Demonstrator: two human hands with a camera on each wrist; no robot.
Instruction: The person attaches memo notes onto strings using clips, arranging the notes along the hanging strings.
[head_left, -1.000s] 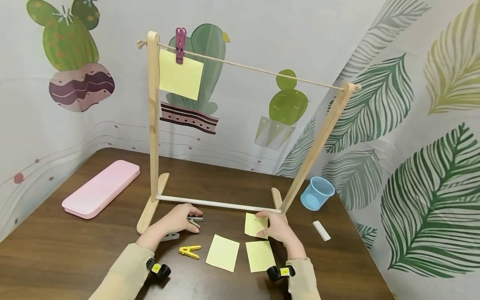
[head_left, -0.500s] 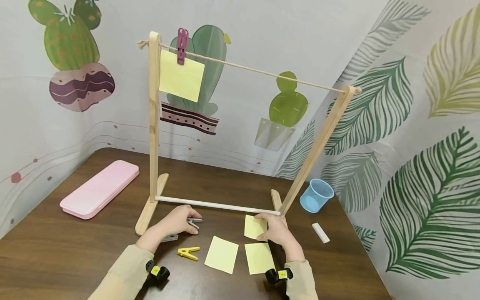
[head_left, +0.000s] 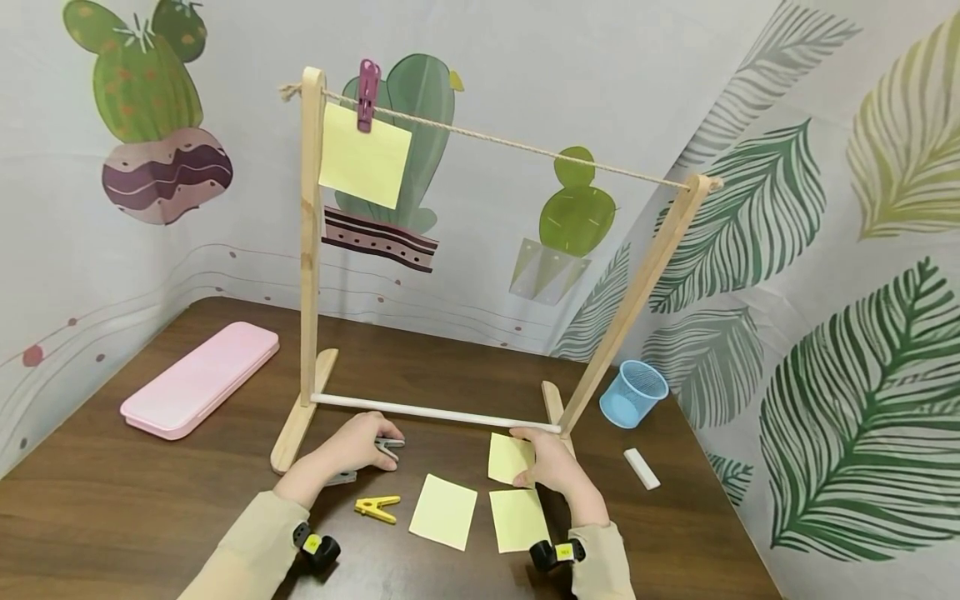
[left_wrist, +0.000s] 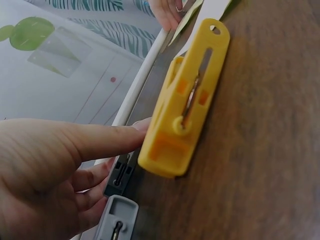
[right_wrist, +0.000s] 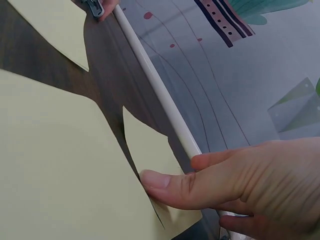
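Note:
My left hand (head_left: 360, 442) holds a grey clothespin (head_left: 387, 447) between thumb and fingers, low at the table. Beside that wrist lies another grey clothespin (head_left: 342, 477), partly hidden by the arm. A yellow clothespin (left_wrist: 187, 105) lies nearer, spread in a V in the head view. With thumb and fingers at opposite edges, my right hand (head_left: 553, 462) grips a yellow sticky note (right_wrist: 150, 145) on the table; its fingertips are partly hidden. Two more notes lie closer: a left sticky note (head_left: 444, 512) and a right sticky note (head_left: 519, 520).
Behind the hands stands a wooden frame (head_left: 309, 250) with a rope (head_left: 495, 136) and a white bottom rod (head_left: 435, 412). A purple clothespin (head_left: 367, 96) holds a hanging note (head_left: 365, 162). Around are a pink case (head_left: 201, 377), a blue mesh cup (head_left: 632, 396) and a white block (head_left: 642, 468).
The head view has shifted slightly, moving the whole scene a little down in the frame. Both hands keep their places at the clothespin and the note.

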